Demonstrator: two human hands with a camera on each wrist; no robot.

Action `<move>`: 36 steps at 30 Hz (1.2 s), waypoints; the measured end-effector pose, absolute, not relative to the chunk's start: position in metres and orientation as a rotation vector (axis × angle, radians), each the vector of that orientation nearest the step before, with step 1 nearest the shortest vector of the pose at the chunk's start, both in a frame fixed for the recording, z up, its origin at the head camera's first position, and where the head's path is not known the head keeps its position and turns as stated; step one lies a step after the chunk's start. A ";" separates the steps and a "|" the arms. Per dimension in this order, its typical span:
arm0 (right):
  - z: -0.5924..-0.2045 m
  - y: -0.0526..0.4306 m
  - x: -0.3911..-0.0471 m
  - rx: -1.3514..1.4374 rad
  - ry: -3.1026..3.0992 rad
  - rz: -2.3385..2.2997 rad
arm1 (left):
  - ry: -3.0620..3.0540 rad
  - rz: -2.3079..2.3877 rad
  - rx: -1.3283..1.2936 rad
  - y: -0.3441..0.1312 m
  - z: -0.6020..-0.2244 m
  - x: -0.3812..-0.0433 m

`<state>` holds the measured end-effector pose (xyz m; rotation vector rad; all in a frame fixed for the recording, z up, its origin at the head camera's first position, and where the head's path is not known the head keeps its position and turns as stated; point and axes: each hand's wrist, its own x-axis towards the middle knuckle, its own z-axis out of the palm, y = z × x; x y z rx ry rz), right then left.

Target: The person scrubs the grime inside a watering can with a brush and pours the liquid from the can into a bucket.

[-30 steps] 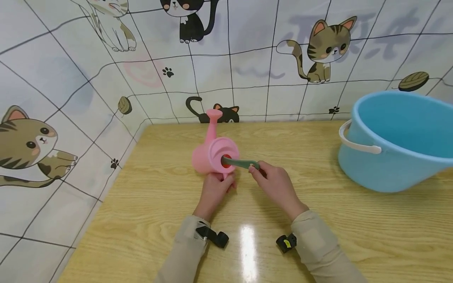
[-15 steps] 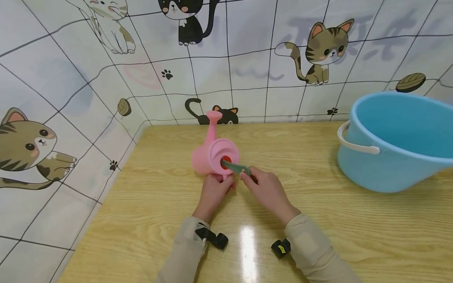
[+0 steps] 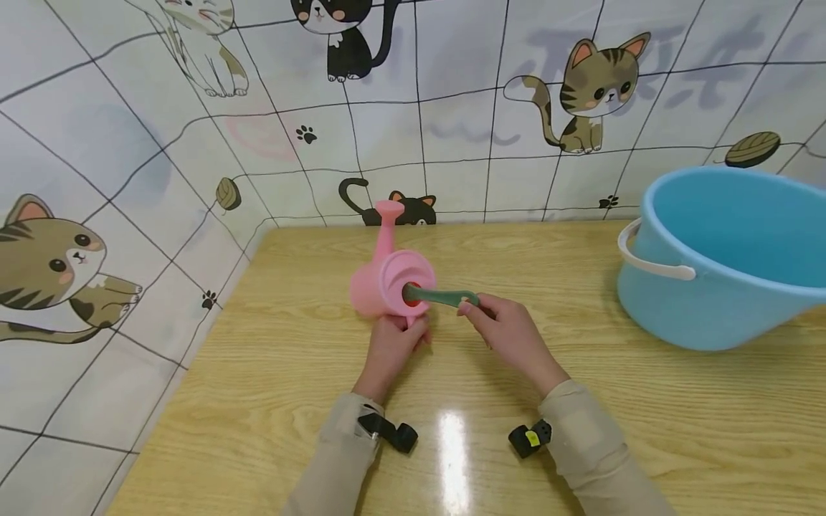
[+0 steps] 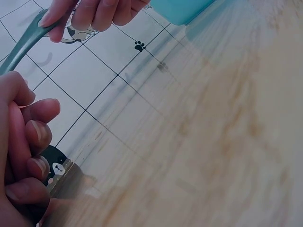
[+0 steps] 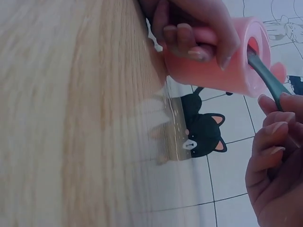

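Observation:
A pink watering can [image 3: 369,289] stands on the table, its spout pointing to the back wall. My left hand [image 3: 395,351] grips its handle; in the right wrist view the fingers [image 5: 182,40] curl round the pink grip. A green spoon-like utensil [image 3: 442,296] slants into the can's top opening, its head hidden inside. My right hand [image 3: 510,337] pinches the outer end of that utensil between thumb and fingers, right of the can. Something red [image 3: 413,299] shows in the opening round the utensil. The left wrist view shows the green handle [image 4: 24,46] above my left hand.
A large light-blue bucket [image 3: 697,315] with a white handle [image 3: 658,269] stands on the right of the wooden table [image 3: 290,430]. Cat-patterned wall covering [image 3: 464,129] closes off the back and left sides. A camera is strapped to each wrist.
My right hand drew the utensil's outer end left toward the can half a second ago, then swung it back right and slightly away. My left hand and the watering can stay put.

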<state>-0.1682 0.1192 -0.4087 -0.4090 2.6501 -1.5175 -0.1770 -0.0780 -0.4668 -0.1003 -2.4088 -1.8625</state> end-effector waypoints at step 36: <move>-0.417 0.113 -0.160 -0.555 2.787 -1.754 | -2.384 -1.888 -0.153 -0.083 -0.472 -0.174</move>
